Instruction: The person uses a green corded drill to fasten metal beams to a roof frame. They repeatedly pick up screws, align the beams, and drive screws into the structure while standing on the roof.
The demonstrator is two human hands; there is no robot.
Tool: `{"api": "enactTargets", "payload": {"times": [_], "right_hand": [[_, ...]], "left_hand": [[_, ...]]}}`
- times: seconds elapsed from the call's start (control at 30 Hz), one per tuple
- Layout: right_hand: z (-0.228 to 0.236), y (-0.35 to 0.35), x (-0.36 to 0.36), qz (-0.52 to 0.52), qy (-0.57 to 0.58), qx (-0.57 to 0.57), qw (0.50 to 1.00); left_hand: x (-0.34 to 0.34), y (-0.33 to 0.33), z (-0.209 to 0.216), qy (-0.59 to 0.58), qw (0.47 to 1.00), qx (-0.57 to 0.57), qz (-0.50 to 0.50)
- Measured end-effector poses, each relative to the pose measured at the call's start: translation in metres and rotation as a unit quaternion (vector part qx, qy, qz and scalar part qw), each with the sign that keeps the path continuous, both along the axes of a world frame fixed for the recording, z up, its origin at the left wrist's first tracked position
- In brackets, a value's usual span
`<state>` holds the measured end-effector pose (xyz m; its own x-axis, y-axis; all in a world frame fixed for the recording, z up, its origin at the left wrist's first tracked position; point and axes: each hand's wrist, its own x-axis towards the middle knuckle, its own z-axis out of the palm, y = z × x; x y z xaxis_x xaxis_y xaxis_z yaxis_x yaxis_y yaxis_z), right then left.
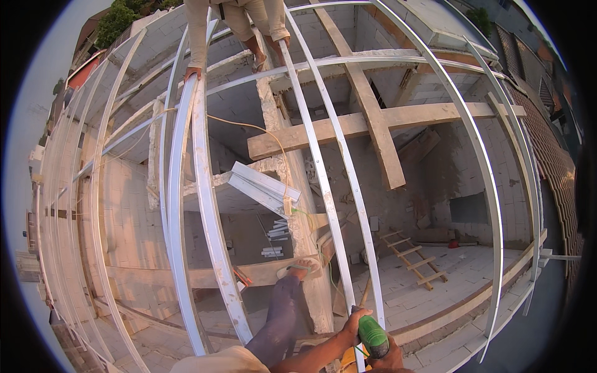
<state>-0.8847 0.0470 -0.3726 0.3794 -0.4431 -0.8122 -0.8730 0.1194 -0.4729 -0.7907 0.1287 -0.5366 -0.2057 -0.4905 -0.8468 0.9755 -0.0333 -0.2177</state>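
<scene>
At the bottom of the head view, my right hand (392,357) is wrapped round a green power drill (373,336). My left hand (353,324) is closed just beside the drill's front, over a silver metal channel (339,248); what lies in its fingers is hidden. The channel runs away from me, with a second, parallel channel (354,180) to its right. My sandalled foot (300,268) rests on the top of a rough wall (317,292). A yellow thing (349,359) shows partly below my left hand.
Across the frame, another person's hand (193,73) holds paired channels (202,161); their feet (258,59) stand on the wall. Crossed wooden planks (367,124) span the room. Short metal pieces (264,188) lie on the wall, crossed by a cord (273,133). A ladder (413,258) lies far below.
</scene>
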Motion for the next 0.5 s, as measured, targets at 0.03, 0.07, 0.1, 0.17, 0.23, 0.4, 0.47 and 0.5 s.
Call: {"api": "enactTargets", "payload": {"times": [0.03, 0.07, 0.1, 0.17, 0.23, 0.4, 0.47, 0.5], "right_hand": [[-0.006, -0.005, -0.002, 0.001, -0.013, -0.005, 1.0], [-0.011, -0.004, -0.009, 0.005, -0.02, -0.011, 1.0], [-0.01, -0.001, -0.02, 0.01, -0.011, -0.012, 1.0], [-0.009, -0.008, -0.018, 0.022, 0.001, -0.017, 1.0], [-0.011, -0.005, -0.022, 0.0, 0.011, -0.027, 1.0], [0.0, -0.004, -0.012, 0.048, -0.001, -0.041, 0.998], [-0.004, -0.004, -0.012, 0.046, 0.001, -0.045, 0.998], [-0.004, -0.004, -0.01, 0.039, 0.008, -0.038, 0.998]], "left_hand": [[0.004, -0.007, -0.001, -0.037, 0.999, 0.007, -0.001], [0.002, -0.007, -0.003, -0.034, 0.999, -0.012, 0.014], [-0.001, -0.007, 0.005, -0.007, 0.999, -0.022, 0.028], [0.012, -0.012, 0.012, 0.013, 1.0, -0.02, 0.014], [0.02, -0.02, 0.029, 0.047, 0.999, -0.003, -0.027], [0.022, -0.009, 0.033, 0.035, 0.998, -0.036, 0.029], [0.026, -0.016, 0.039, 0.028, 0.999, -0.013, 0.025], [0.027, -0.017, 0.039, 0.017, 1.0, -0.006, 0.025]]}}
